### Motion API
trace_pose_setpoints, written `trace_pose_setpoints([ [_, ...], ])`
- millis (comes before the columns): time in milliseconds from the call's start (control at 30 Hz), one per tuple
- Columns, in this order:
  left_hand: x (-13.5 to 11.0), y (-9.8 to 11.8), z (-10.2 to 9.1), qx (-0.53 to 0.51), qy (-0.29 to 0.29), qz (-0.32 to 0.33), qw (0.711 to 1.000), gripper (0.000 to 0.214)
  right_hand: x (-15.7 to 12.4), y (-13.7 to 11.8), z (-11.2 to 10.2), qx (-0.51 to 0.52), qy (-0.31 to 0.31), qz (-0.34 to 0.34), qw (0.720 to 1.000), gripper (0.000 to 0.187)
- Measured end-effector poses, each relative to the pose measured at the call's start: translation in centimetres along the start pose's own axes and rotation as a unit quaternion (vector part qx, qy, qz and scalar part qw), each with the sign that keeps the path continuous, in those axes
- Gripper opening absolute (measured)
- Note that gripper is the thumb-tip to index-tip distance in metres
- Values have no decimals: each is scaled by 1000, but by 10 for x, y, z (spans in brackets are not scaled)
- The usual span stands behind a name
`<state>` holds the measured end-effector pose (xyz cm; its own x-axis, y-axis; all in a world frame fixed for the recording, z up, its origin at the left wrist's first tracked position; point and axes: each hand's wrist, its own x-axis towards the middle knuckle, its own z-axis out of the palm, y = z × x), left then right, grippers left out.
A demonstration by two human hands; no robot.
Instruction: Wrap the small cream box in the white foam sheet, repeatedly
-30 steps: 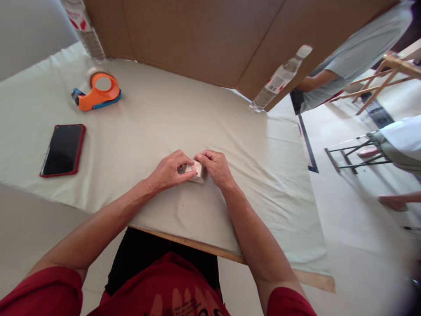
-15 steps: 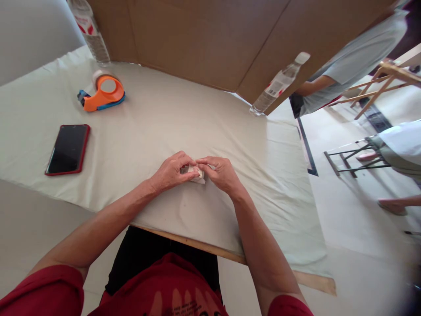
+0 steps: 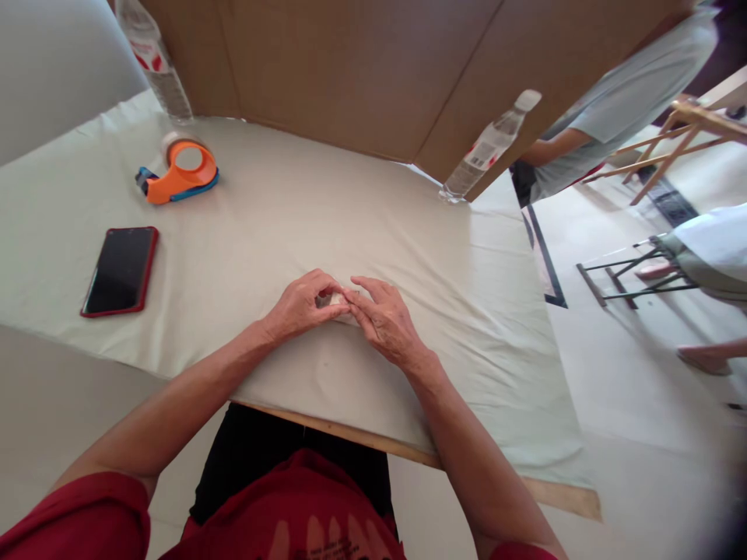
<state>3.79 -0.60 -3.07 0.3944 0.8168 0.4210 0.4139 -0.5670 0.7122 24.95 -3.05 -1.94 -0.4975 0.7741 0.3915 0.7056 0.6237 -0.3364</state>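
A small whitish, box-like object (image 3: 337,299) lies low over the cloth near the table's front edge, mostly hidden by my fingers. Around its left side my left hand (image 3: 304,305) is closed, with thumb and index finger pinching it. My right hand (image 3: 385,317) covers the right end, its fingertips pressed against the object and meeting the left fingertips. One finger of the right hand is lifted away from the others. What exactly the object is, I cannot make out.
A red-cased phone (image 3: 120,271) and an orange tape dispenser (image 3: 180,184) lie on the left. Water bottles stand at the back left (image 3: 155,62) and right (image 3: 483,152), by a cardboard panel (image 3: 327,70). Another person's arm (image 3: 557,148) and a folding stool (image 3: 633,272) are at right.
My right hand has shifted over the object's right end and now covers more of it, one finger lifted. The left hand keeps its pinch. The view has moved slightly.
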Motion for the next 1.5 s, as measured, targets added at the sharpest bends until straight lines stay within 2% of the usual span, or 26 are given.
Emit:
trace_pose_setpoints([
  [333,0,-2,-2,9,-10,-15,1000,22,-2,-1,8,76,52,12,996,28],
  [567,-1,5,-4,14,-7,7,1000,16,-7,-1,10,123,64,60,989,26],
  [667,-1,7,-4,15,-5,13,1000,13,-8,1,9,127,75,74,986,31],
  [767,0,7,-4,18,-9,14,1000,11,-8,2,9,123,56,77,988,36],
  [900,0,7,-3,16,-7,10,1000,11,-5,1,9,99,32,72,992,30],
  [1000,0,6,-3,15,-10,8,1000,10,-4,1,11,94,46,68,992,26],
  [1100,1,5,-4,12,-10,2,1000,12,-6,4,14,141,79,88,983,25],
  [1233,1,1,-9,-5,22,-19,1000,18,-11,13,16,213,118,148,958,41],
  [1333,2,-3,-12,-26,25,-44,998,32,-13,18,17,236,87,159,955,58],
  [1500,1,-10,-13,-70,-79,-66,992,76,-12,17,19,222,19,105,969,88],
])
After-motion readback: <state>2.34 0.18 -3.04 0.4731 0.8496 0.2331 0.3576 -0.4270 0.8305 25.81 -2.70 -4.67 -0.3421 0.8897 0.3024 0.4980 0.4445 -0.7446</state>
